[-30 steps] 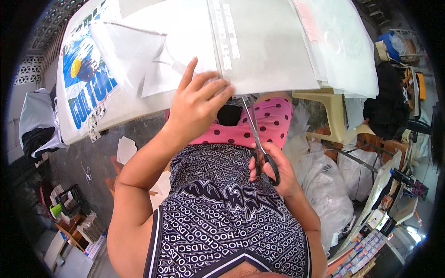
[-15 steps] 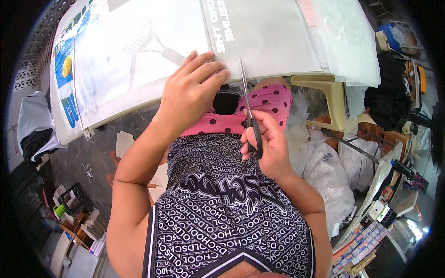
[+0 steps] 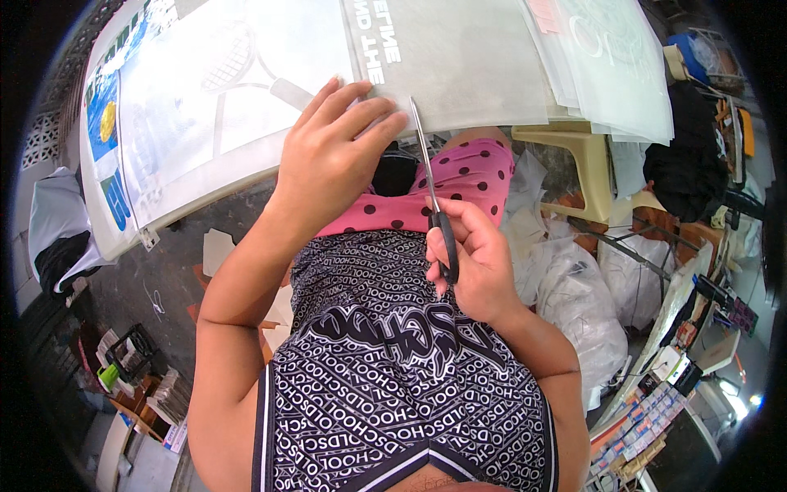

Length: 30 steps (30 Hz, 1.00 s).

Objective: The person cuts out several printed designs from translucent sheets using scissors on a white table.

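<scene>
My left hand (image 3: 332,156) rests palm down on a large translucent printed sheet (image 3: 467,70), near its front edge, with fingers outstretched and slightly apart. Faint grey racket drawings and white lettering mark the sheet. In my right hand (image 3: 484,266) is a pair of scissors (image 3: 423,152), held by its black handles. The long metal blades look closed together and point up and slightly left. Their tip overlaps the sheet's front edge, just right of my left fingertips; whether it touches the sheet I cannot tell.
The white table (image 3: 238,187) has a colourful print on its left side. More translucent sheets (image 3: 619,74) overhang its right corner, above a beige plastic stool (image 3: 586,168). Clear plastic bags (image 3: 578,320) lie on the floor at right. Pink dotted cloth (image 3: 467,176) covers my lap.
The printed sheet has shifted slightly left, with my left hand still on it. The scissors' tip has swung a little left, and the right hand keeps its hold.
</scene>
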Each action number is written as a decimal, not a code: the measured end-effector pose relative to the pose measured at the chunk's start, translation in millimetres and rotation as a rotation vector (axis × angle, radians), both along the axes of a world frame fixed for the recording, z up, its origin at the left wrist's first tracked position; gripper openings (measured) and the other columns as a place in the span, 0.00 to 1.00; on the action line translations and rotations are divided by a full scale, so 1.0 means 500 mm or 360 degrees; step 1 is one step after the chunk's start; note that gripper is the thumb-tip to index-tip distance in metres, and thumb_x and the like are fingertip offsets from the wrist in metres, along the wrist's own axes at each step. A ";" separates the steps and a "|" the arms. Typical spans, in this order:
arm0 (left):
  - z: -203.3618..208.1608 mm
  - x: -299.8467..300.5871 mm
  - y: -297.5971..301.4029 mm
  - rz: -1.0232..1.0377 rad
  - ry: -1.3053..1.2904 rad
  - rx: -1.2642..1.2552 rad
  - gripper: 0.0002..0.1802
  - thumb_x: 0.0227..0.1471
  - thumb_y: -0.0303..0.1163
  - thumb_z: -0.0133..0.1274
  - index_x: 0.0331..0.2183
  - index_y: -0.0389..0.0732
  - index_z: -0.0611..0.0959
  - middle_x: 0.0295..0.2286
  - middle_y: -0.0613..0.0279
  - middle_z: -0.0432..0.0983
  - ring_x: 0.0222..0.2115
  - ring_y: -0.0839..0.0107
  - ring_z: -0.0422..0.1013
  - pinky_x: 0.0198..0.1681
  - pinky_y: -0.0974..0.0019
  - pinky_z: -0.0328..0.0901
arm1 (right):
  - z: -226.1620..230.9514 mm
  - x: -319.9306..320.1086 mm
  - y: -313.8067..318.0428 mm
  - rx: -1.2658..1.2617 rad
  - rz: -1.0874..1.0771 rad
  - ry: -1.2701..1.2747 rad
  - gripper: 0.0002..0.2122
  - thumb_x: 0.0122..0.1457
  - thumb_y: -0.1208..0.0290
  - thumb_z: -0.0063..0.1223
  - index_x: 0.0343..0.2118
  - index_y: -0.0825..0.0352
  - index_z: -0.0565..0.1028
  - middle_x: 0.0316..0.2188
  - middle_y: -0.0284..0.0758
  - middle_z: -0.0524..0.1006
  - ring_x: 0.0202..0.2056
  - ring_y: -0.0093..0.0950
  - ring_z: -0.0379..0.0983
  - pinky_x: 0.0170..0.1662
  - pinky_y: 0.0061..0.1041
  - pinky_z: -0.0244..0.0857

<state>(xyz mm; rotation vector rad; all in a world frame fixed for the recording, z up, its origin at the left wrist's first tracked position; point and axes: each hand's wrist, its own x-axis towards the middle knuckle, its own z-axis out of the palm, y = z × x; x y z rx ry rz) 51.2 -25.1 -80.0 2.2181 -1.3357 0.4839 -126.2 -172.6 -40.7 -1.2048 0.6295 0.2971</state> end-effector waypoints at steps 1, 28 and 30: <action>0.001 -0.002 -0.001 0.0000 0.0006 -0.0008 0.15 0.41 0.24 0.59 0.36 0.41 0.86 0.37 0.63 0.82 0.44 0.59 0.77 0.53 0.50 0.71 | 0.002 0.002 0.002 -0.0005 -0.0014 -0.0009 0.18 0.66 0.71 0.53 0.56 0.71 0.67 0.27 0.29 0.75 0.22 0.14 0.70 0.19 0.14 0.61; 0.054 -0.048 0.017 -0.0082 0.0184 -0.0325 0.15 0.37 0.20 0.61 0.33 0.35 0.87 0.32 0.56 0.83 0.38 0.57 0.81 0.39 0.60 0.77 | -0.021 0.120 0.004 -0.0356 -0.0030 -0.0285 0.12 0.67 0.71 0.53 0.47 0.75 0.72 0.25 0.30 0.77 0.25 0.12 0.66 0.26 0.16 0.60; 0.057 -0.049 0.019 -0.0081 0.0211 -0.0335 0.15 0.37 0.20 0.61 0.33 0.34 0.87 0.32 0.56 0.83 0.38 0.56 0.81 0.39 0.60 0.77 | -0.021 0.121 0.005 -0.0348 -0.0041 -0.0289 0.11 0.67 0.73 0.52 0.46 0.75 0.72 0.25 0.31 0.77 0.26 0.12 0.66 0.27 0.16 0.60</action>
